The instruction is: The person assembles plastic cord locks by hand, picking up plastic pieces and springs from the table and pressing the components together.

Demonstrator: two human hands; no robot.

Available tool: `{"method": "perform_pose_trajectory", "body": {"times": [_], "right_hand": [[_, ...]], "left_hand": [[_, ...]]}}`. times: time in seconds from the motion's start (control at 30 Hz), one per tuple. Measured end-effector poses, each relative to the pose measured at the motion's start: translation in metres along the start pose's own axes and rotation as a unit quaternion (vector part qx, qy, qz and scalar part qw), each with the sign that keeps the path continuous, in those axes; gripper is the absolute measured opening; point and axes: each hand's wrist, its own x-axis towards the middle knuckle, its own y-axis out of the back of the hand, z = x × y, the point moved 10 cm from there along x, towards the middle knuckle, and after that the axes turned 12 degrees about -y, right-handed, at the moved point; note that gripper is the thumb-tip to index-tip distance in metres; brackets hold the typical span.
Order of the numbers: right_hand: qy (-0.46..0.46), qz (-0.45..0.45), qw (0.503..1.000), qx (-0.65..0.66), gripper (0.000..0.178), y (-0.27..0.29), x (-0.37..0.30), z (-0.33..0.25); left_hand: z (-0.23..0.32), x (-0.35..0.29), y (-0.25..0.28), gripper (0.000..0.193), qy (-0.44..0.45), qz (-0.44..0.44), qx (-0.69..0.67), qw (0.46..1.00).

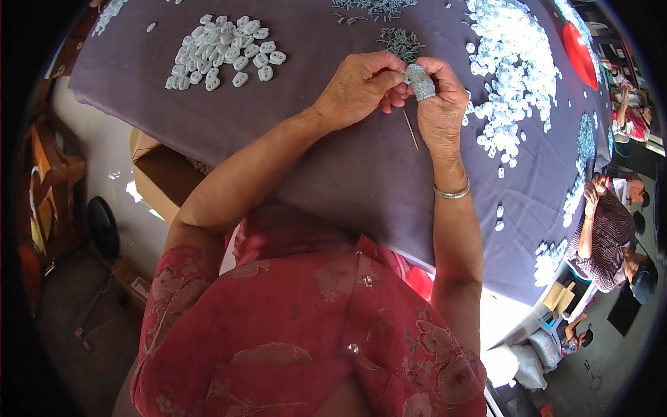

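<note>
My two hands meet over the far middle of the table. My left hand [358,87] is closed in a pinch, with a small white plastic piece [407,78] at its fingertips. Right beside it, my right hand [445,108] is curled closed; a grey-and-white patterned cover [421,82] wraps its thumb. What the right fingers grip is hidden behind that thumb. Below the hands a thin stick [410,130] slants down toward the cloth; whether it is held or lying there I cannot tell. Just beyond them is a heap of small grey-green pins [401,43].
A pile of white oval two-holed pieces [222,50] lies at the far left. Many loose white pieces [511,76] spread over the right side, near a red basin [580,55]. An open cardboard box [163,177] stands beside the table at left. Another person [604,240] sits at right.
</note>
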Motion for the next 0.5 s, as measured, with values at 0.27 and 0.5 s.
{"method": "perform_pose_trajectory", "body": {"times": [0.27,0.5], "right_hand": [[-0.015,-0.009,1.0,0.02,0.008,0.004,0.001,0.0],[-0.06,0.011,0.98,0.191,0.01,0.016,0.003,0.004]], "left_hand": [[0.0,0.002,0.0,0.016,-0.018,-0.006,-0.004,1.0],[0.003,0.0,0.0,0.017,-0.014,0.002,-0.004,1.0]]}}
